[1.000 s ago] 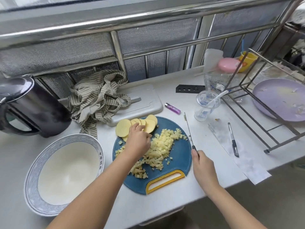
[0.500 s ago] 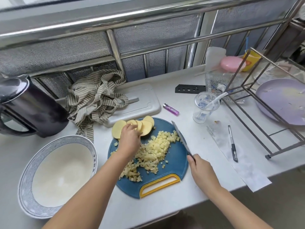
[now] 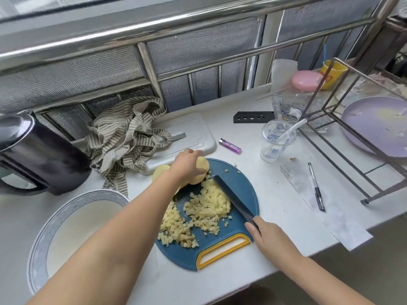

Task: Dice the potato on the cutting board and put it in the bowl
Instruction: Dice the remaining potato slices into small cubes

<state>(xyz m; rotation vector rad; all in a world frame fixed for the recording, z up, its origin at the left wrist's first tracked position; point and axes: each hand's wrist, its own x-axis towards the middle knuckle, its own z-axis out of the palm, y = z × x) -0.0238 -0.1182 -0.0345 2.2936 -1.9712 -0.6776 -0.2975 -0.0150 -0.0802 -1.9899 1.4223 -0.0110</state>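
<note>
A round blue cutting board (image 3: pixel 244 186) with a yellow handle lies on the white counter. A heap of diced potato (image 3: pixel 204 208) covers its middle. At the board's far left edge my left hand (image 3: pixel 187 164) grips a stack of round potato slices (image 3: pixel 201 167); one more slice (image 3: pixel 159 172) peeks out to its left. My right hand (image 3: pixel 266 236) holds a dark knife (image 3: pixel 231 195) by the handle, its blade lying flat against the right side of the dice heap. A wide white bowl (image 3: pixel 44 234) with a blue patterned rim stands empty left of the board.
A black kettle (image 3: pixel 28 155) stands at far left, a striped cloth (image 3: pixel 127 137) and white board (image 3: pixel 193 137) behind. A purple lighter (image 3: pixel 230 146), plastic cup (image 3: pixel 277 139), pen (image 3: pixel 316 186), paper strip (image 3: pixel 330 212) and metal rack (image 3: pixel 352 133) with a lilac plate (image 3: pixel 378 128) lie right.
The knife has swung from beside the board onto it, its blade now against the dice. My left hand has closed on the potato slices and tilted them up.
</note>
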